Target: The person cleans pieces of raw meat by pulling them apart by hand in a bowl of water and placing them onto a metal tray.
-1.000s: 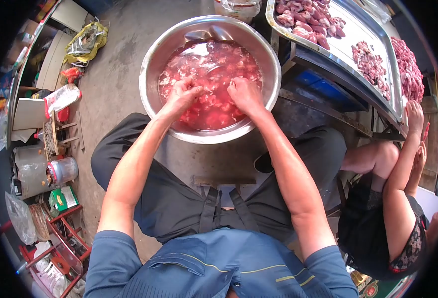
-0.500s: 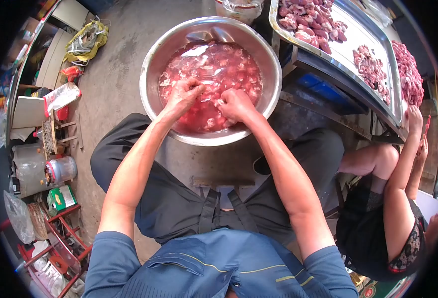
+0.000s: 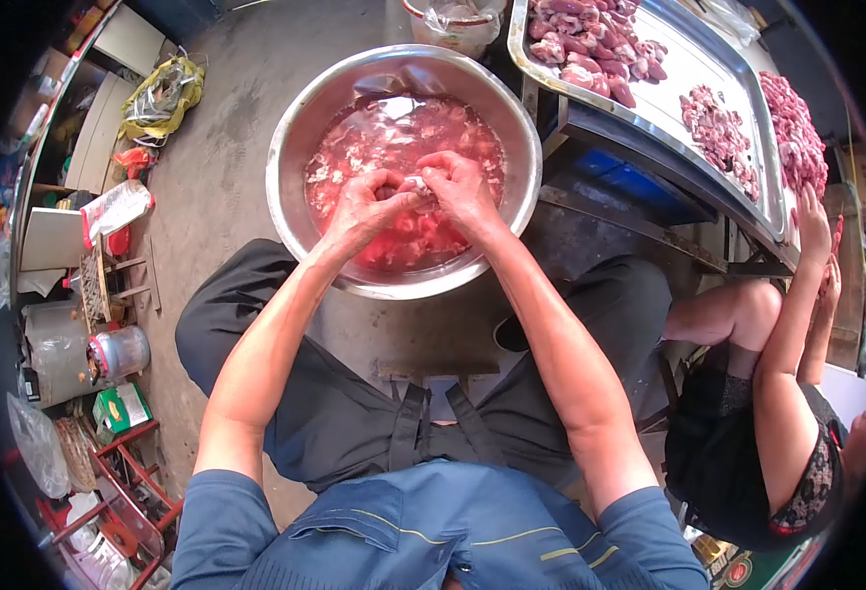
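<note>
A wide steel basin (image 3: 286,187) stands on the floor between my knees. Reddish water fills it, with many pale and red pieces of meat (image 3: 394,246) lying in it. Above the water my hands meet at a small pale-pink piece of meat (image 3: 417,185). My left hand (image 3: 362,210) is closed, thumb and fingers pinching the piece from its left side. From the right, my right hand (image 3: 464,197) grips the same piece, fingers curled over it. My fingers hide much of the piece.
A metal tray (image 3: 649,118) on a stand at upper right holds dark red meat and a smaller trimmed pile. More meat (image 3: 795,133) lies beyond it, near a co-worker's hands (image 3: 814,231). A bucket (image 3: 458,29) stands behind the basin. Stools and boxes line the left.
My hands have come together and risen from the water's surface, my right hand moving left and up. Both now pinch one piece of meat between them. The view has shifted slightly.
</note>
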### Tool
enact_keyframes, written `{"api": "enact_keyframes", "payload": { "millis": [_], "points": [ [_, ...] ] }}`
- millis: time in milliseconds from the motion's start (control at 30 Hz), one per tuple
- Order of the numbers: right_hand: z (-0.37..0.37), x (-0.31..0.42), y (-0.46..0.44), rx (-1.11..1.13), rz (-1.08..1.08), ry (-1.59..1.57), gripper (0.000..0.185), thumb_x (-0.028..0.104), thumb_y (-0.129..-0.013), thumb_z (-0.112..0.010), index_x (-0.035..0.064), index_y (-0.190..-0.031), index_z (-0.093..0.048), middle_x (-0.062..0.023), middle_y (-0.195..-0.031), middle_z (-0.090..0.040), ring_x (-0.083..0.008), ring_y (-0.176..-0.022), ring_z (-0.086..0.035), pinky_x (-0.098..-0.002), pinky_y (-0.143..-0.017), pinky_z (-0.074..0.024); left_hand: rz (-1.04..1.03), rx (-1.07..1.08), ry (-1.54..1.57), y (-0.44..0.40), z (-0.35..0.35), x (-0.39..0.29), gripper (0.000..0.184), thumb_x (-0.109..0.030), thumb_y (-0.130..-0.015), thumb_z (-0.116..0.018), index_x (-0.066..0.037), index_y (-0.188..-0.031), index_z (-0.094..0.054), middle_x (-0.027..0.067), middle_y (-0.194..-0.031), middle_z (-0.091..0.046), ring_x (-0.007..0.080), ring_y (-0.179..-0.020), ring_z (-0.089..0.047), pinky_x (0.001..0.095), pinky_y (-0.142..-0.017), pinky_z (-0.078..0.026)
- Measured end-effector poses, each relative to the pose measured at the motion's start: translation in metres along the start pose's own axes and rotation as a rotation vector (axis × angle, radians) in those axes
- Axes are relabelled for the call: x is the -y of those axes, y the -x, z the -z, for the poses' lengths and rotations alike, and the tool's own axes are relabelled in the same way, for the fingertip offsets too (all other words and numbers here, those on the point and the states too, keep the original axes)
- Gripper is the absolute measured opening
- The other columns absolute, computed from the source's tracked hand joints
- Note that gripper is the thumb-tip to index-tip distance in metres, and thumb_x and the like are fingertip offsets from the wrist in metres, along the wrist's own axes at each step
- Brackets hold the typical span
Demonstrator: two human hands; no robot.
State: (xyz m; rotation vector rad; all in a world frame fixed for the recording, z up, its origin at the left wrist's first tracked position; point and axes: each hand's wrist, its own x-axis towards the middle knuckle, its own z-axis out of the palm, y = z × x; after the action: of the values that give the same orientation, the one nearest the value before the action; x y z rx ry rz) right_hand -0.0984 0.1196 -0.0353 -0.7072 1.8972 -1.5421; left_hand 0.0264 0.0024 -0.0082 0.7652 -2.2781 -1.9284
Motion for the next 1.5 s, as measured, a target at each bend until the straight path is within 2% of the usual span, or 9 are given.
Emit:
{"api": "enact_keyframes", "payload": {
  "millis": [67, 167, 300, 467, 633, 867, 933, 1067, 1500],
  "points": [
    [0.001, 0.000, 0.000, 0.053, -0.001, -0.044, 0.022, 0.014, -0.088, -0.055, -0.0016, -0.102, -0.062, -0.0126, -0.079, -0.070, -0.0183, -0.073, -0.068, -0.0322, -0.064, -0.0539, -0.163, -0.126, 0.008, -0.001, -0.004, 0.000, 0.025, -0.020, -0.085, -0.071, -0.003, -0.102, -0.065, -0.0024, -0.079, -0.062, 0.0034, -0.071, -0.053, 0.0191, -0.062, -0.043],
    [-0.003, -0.002, 0.002, 0.073, -0.063, -0.127, 0.022, 0.014, -0.088, -0.054, -0.0023, -0.101, -0.062, -0.0114, -0.078, -0.070, -0.0180, -0.073, -0.069, -0.0323, -0.064, -0.0546, -0.220, -0.042, 0.060, -0.007, 0.000, 0.011, 0.023, -0.022, -0.087, -0.069, -0.004, -0.100, -0.066, -0.0031, -0.077, -0.061, 0.0024, -0.067, -0.051, 0.0181, -0.058, -0.040],
    [-0.003, -0.009, -0.002, 0.083, -0.068, -0.179, 0.023, 0.014, -0.087, -0.053, -0.0029, -0.100, -0.063, -0.0110, -0.080, -0.070, -0.0163, -0.075, -0.069, -0.0316, -0.065, -0.0543, -0.055, -0.043, 0.012, -0.007, 0.008, 0.005, 0.022, -0.021, -0.089, -0.066, -0.001, -0.097, -0.068, 0.0006, -0.078, -0.065, 0.0050, -0.066, -0.054, 0.0211, -0.060, -0.044],
    [0.002, 0.013, 0.010, 0.221, 0.137, 0.210, 0.028, 0.017, -0.087, -0.056, -0.0004, -0.108, -0.064, -0.0107, -0.088, -0.068, -0.0147, -0.079, -0.065, -0.0319, -0.071, -0.0525, -0.034, -0.046, -0.052, -0.010, 0.018, 0.006, 0.027, -0.027, -0.090, -0.063, -0.001, -0.090, -0.069, 0.0006, -0.073, -0.063, 0.0050, -0.064, -0.053, 0.0215, -0.057, -0.042],
    [-0.005, 0.002, 0.011, 0.175, 0.333, 0.423, 0.019, 0.016, -0.087, -0.055, -0.0007, -0.094, -0.060, -0.0224, -0.079, -0.062, -0.0356, -0.074, -0.063, -0.0430, -0.066, -0.0468, 0.052, 0.001, -0.033, -0.010, 0.020, 0.004, 0.028, -0.033, -0.091, -0.062, -0.006, -0.087, -0.068, -0.0050, -0.070, -0.058, 0.0024, -0.060, -0.048, 0.0183, -0.052, -0.036],
    [-0.010, -0.004, 0.013, 0.190, 0.281, 0.590, 0.020, 0.018, -0.091, -0.053, 0.0005, -0.096, -0.061, -0.0234, -0.077, -0.061, -0.0389, -0.073, -0.062, -0.0452, -0.064, -0.0466, 0.027, -0.021, 0.100, -0.007, 0.011, 0.002, 0.024, -0.029, -0.091, -0.062, -0.005, -0.093, -0.065, -0.0019, -0.076, -0.061, 0.0034, -0.062, -0.051, 0.0189, -0.052, -0.038],
    [-0.009, 0.003, 0.014, 0.219, 0.222, 0.493, 0.028, 0.025, -0.089, -0.051, -0.0012, -0.088, -0.060, -0.0269, -0.080, -0.063, -0.0426, -0.079, -0.062, -0.0514, -0.070, -0.0476, 0.022, 0.071, 0.227, -0.010, 0.015, 0.008, 0.019, -0.025, -0.092, -0.061, -0.006, -0.096, -0.063, -0.0017, -0.077, -0.061, 0.0027, -0.060, -0.049, 0.0179, -0.051, -0.037],
    [-0.012, 0.003, 0.015, 0.205, 0.216, 0.455, 0.022, 0.020, -0.091, -0.050, -0.0010, -0.092, -0.058, -0.0253, -0.077, -0.060, -0.0407, -0.076, -0.063, -0.0471, -0.065, -0.0467, 0.060, 0.023, 0.243, -0.011, 0.014, 0.015, 0.016, -0.022, -0.092, -0.060, -0.006, -0.094, -0.062, -0.0021, -0.074, -0.060, 0.0031, -0.056, -0.048, 0.0175, -0.048, -0.035],
    [-0.011, 0.009, 0.017, 0.147, 0.192, 0.525, 0.035, 0.032, -0.087, -0.049, 0.0001, -0.084, -0.062, -0.0214, -0.077, -0.064, -0.0384, -0.075, -0.064, -0.0463, -0.066, -0.0481, 0.132, 0.072, 0.434, -0.007, 0.007, 0.005, 0.014, -0.019, -0.090, -0.064, -0.007, -0.095, -0.060, -0.0020, -0.071, -0.056, 0.0031, -0.051, -0.043, 0.0165, -0.044, -0.028]
  ]
}}
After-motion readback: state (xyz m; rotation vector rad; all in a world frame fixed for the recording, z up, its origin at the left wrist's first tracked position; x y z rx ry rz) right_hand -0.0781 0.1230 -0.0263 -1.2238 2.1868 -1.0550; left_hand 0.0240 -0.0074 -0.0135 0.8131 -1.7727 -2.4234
